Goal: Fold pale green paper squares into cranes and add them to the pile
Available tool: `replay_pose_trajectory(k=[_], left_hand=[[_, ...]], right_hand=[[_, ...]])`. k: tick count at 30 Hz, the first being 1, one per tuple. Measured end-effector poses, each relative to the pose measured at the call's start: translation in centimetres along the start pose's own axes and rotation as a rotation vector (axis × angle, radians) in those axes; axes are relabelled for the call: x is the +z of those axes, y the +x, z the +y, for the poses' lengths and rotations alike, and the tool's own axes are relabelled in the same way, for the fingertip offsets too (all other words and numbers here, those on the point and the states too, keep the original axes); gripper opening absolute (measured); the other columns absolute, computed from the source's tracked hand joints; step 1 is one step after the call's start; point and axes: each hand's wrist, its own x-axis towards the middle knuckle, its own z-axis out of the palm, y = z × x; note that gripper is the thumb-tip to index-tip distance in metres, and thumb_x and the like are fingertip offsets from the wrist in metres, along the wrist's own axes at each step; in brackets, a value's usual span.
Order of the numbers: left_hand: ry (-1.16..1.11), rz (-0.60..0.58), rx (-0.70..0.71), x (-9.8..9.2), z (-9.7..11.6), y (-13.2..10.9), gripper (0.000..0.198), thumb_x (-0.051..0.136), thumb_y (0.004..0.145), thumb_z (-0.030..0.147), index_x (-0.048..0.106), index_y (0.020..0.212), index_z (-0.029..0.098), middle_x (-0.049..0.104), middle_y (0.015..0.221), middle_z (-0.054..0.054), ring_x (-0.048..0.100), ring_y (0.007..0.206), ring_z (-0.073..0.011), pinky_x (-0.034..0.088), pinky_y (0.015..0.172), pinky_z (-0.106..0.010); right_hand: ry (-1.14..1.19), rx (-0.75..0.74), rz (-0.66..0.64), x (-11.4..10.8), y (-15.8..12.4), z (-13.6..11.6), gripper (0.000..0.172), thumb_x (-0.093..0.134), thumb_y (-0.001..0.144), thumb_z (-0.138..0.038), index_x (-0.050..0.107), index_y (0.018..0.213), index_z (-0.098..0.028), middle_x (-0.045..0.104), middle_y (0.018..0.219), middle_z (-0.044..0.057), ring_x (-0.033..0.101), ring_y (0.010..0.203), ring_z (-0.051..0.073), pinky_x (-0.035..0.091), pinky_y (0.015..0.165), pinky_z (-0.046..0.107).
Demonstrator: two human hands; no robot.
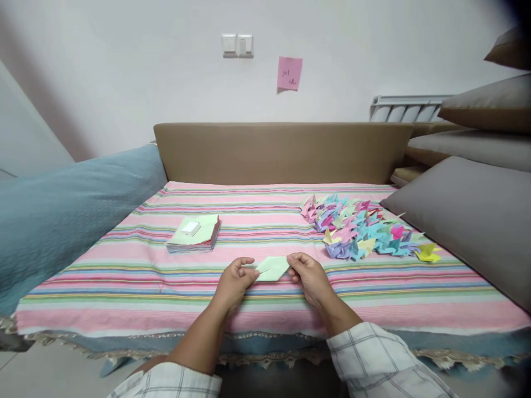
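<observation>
A pale green folded paper [274, 268], roughly a long diamond with a slit at its left part, is held up between both hands above the striped cloth. My left hand [234, 283] pinches its left end between thumb and fingers. At the right end, my right hand [309, 276] grips the paper's corner with thumb and forefinger. To the left lies a stack of coloured paper sheets [198, 243], green on top, with a small white block [191, 228] resting on it. A crowd of folded paper cranes [360, 229] in many colours spreads to the right.
The pink striped cloth [136, 271] covers the sofa seat. A brown backrest [282, 153] stands behind it, a blue covered armrest [83, 204] at left and grey cushions [477, 204] at right. On the wall are light switches [237, 46] and a pink note [289, 73].
</observation>
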Motion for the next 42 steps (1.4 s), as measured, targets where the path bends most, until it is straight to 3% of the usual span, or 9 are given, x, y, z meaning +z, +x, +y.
replay_pose_trajectory(k=[5,11,14,17,20,24,34,37,42], left_hand=[[0.066,0.069,-0.011,-1.0,0.1,0.4,0.054,0.081,0.046,0.039,0.052,0.086,0.016,0.058,0.050,0.006,0.047,0.044,-0.0080,0.030,0.049,-0.019],[0.046,-0.021,-0.017,-1.6,0.0,0.7,0.052,0.078,0.053,0.041,0.052,0.091,0.016,0.059,0.053,0.005,0.050,0.046,-0.0093,0.033,0.050,-0.020],[0.260,0.082,0.065,-2.0,0.2,0.9,0.044,0.070,0.064,0.039,0.054,0.097,0.016,0.065,0.064,-0.001,0.060,0.059,-0.0161,0.043,0.059,-0.027],[0.706,0.230,0.332,-1.5,0.1,0.3,0.030,0.056,0.078,0.036,0.059,0.102,0.018,0.069,0.096,-0.010,0.062,0.092,-0.0242,0.045,0.083,-0.039],[1.107,-0.009,0.617,0.1,-1.0,-1.1,0.033,0.051,0.083,0.032,0.059,0.113,0.021,0.058,0.124,-0.009,0.049,0.118,-0.0261,0.028,0.105,-0.047],[1.429,-0.281,0.616,2.0,-3.6,-2.4,0.074,0.060,0.074,0.050,0.037,0.136,0.018,0.034,0.144,-0.013,0.026,0.134,-0.0324,0.019,0.108,-0.055],[1.569,-0.336,0.602,1.7,-5.1,-1.8,0.084,0.061,0.071,0.054,0.029,0.140,0.020,0.029,0.146,-0.012,0.023,0.135,-0.0333,0.019,0.108,-0.053],[1.570,-0.347,0.591,1.8,-5.0,-1.9,0.083,0.062,0.070,0.053,0.030,0.140,0.019,0.029,0.146,-0.012,0.023,0.135,-0.0334,0.020,0.108,-0.053],[1.528,-0.333,0.617,1.5,-5.1,-1.8,0.080,0.061,0.071,0.054,0.033,0.138,0.021,0.036,0.143,-0.011,0.025,0.134,-0.0319,0.019,0.108,-0.052]], right_hand=[[-0.150,0.059,-0.032,-1.0,-0.1,-0.2,0.039,0.074,0.058,-0.048,0.060,0.073,-0.015,0.052,0.053,-0.004,0.044,0.045,0.007,0.030,0.041,0.018],[-0.182,0.043,0.003,-1.3,0.0,-0.1,0.035,0.072,0.059,-0.046,0.060,0.071,-0.016,0.052,0.052,-0.004,0.045,0.046,0.007,0.030,0.042,0.018],[-0.201,0.040,0.026,-1.4,0.2,0.3,0.034,0.071,0.060,-0.045,0.060,0.072,-0.016,0.053,0.053,-0.004,0.045,0.045,0.007,0.029,0.041,0.018],[-0.263,0.047,0.070,-1.6,0.5,0.9,0.031,0.067,0.063,-0.045,0.060,0.072,-0.016,0.051,0.046,-0.005,0.043,0.041,0.008,0.028,0.039,0.019],[-0.347,0.027,0.074,-1.7,0.7,1.4,0.027,0.065,0.064,-0.042,0.059,0.071,-0.017,0.051,0.044,-0.005,0.044,0.038,0.009,0.028,0.039,0.020],[-0.530,-0.030,0.060,-1.9,0.8,1.5,0.020,0.062,0.067,-0.037,0.055,0.074,-0.019,0.053,0.045,-0.005,0.048,0.038,0.011,0.031,0.042,0.022],[-1.212,-0.374,0.144,-4.0,0.6,-0.7,0.017,0.047,0.080,-0.022,0.063,0.087,-0.019,0.066,0.089,0.006,0.058,0.082,0.019,0.041,0.072,0.029],[-1.271,-0.571,0.021,-3.5,-0.2,-0.6,0.026,0.043,0.083,-0.019,0.064,0.098,-0.018,0.064,0.106,0.010,0.055,0.100,0.022,0.038,0.089,0.035],[-1.404,-0.701,-0.415,-1.6,-2.4,0.8,0.042,0.040,0.088,-0.026,0.047,0.130,-0.022,0.047,0.136,0.007,0.035,0.129,0.023,0.016,0.109,0.047]])
